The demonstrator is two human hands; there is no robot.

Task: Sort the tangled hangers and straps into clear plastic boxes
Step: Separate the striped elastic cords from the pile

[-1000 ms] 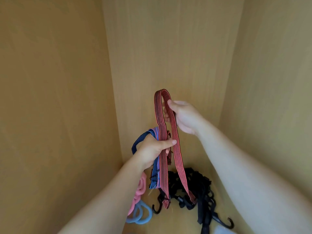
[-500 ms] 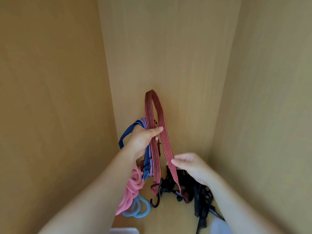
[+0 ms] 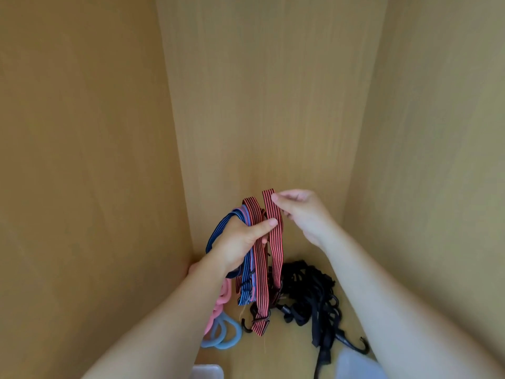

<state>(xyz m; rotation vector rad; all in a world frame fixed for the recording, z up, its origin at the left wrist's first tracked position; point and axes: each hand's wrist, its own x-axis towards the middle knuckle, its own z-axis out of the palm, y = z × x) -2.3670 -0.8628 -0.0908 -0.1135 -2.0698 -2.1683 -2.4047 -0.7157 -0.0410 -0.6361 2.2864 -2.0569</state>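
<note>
A red strap with black stripes (image 3: 275, 242) hangs folded between both hands, its black hook (image 3: 250, 325) dangling low. My left hand (image 3: 241, 239) grips a bundle of straps: that red strap and a blue striped strap (image 3: 247, 283). My right hand (image 3: 299, 212) pinches the top fold of the red strap between thumb and fingers. Under the hands lies a tangle of black straps (image 3: 311, 291) with hooks on the wooden floor. Pink hangers (image 3: 218, 305) and light blue hangers (image 3: 222, 336) lie at the lower left.
Wooden cabinet walls close in on the left (image 3: 82, 160), back (image 3: 267, 91) and right (image 3: 437, 160). Corners of two clear plastic boxes show at the bottom edge, the left box (image 3: 207, 372) and the right box (image 3: 355, 365).
My right hand rose from low on the red strap to its top, folding the strap into a shorter loop beside my left hand. My left hand kept its grip.
</note>
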